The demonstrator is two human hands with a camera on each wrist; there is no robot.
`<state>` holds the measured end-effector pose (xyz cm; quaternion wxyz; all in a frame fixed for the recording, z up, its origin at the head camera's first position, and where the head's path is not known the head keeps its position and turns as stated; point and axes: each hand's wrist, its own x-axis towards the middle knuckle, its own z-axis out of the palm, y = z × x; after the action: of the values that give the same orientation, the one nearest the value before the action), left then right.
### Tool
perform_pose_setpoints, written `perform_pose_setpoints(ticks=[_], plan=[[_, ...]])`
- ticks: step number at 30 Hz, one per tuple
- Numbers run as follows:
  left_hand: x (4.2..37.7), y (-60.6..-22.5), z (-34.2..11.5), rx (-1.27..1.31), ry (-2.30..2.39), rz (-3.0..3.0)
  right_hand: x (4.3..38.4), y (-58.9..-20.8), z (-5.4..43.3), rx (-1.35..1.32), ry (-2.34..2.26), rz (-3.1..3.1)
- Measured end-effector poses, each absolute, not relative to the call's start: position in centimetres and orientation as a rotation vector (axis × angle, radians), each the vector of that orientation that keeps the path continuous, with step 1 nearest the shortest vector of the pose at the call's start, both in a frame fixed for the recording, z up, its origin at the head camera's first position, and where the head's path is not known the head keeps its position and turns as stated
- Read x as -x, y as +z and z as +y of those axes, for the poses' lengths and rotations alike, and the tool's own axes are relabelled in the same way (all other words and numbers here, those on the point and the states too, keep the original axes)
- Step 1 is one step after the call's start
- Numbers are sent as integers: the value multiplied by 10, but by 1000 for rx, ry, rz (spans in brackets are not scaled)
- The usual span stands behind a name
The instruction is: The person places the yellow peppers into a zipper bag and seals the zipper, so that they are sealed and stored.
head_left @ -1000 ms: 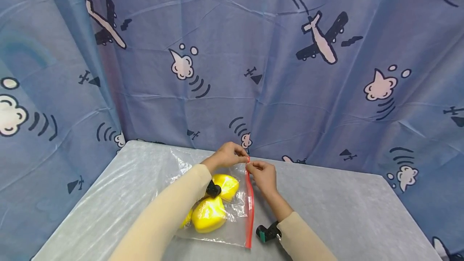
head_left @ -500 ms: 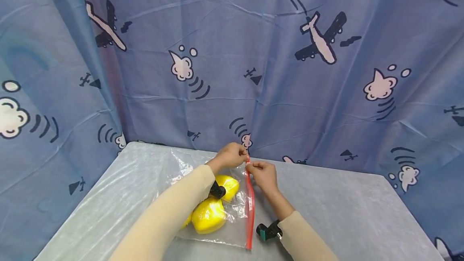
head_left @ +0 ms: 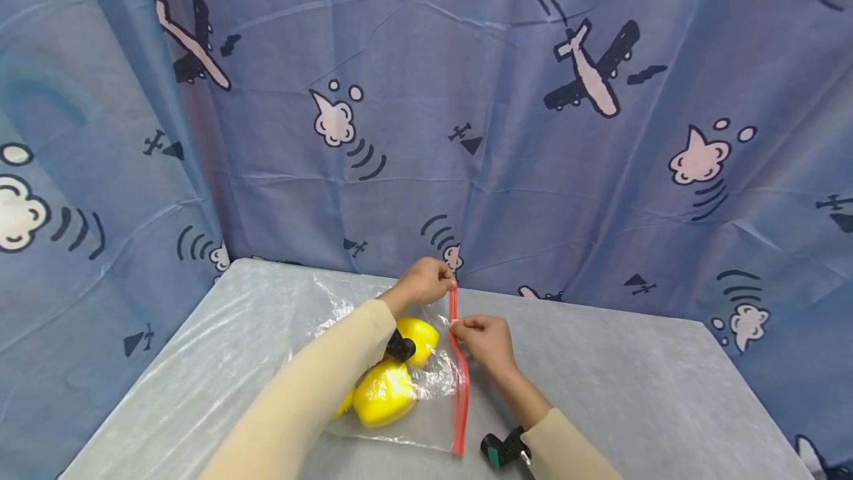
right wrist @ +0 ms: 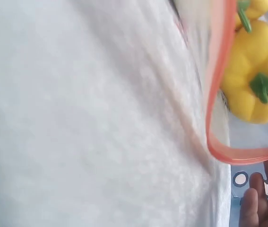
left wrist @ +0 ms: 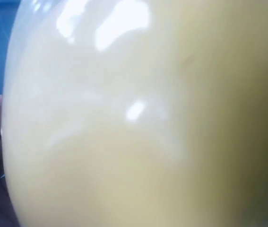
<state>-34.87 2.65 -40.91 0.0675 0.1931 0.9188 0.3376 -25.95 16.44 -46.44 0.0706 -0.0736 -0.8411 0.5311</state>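
A clear zip bag (head_left: 426, 432) lies on the table with its red zip strip (head_left: 463, 413) on the right side. Inside are yellow bell peppers; one pepper (head_left: 385, 395) is near the middle and another pepper (head_left: 421, 339) lies behind it. Green stems show in the right wrist view, where a pepper (right wrist: 242, 56) sits behind the strip. My left hand (head_left: 426, 281) pinches the strip's far end. A little nearer along the strip, my right hand (head_left: 488, 341) pinches it between thumb and forefinger. Yellow pepper skin (left wrist: 124, 151) fills most of the left wrist view.
The table (head_left: 626, 376) has a whitish cover. A patterned blue curtain (head_left: 413, 191) hangs behind it and along its left side. Black wrist devices (head_left: 506, 450) sit by both sleeves; the left one overlaps the peppers in the head view.
My right hand has slid along the red strip toward me, away from the left hand. My left hand stays at the far end of the strip, and the peppers have hardly moved.
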Motion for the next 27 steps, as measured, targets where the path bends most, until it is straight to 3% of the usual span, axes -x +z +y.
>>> perform_pose_setpoints(ticks=[8,27], plan=[[348,-410,32,-603,1044,2767,243,-462,164,276,1811,-2451],[355,-406,27,-441,1086,2823,201,-458,163,301,1828,-2549]])
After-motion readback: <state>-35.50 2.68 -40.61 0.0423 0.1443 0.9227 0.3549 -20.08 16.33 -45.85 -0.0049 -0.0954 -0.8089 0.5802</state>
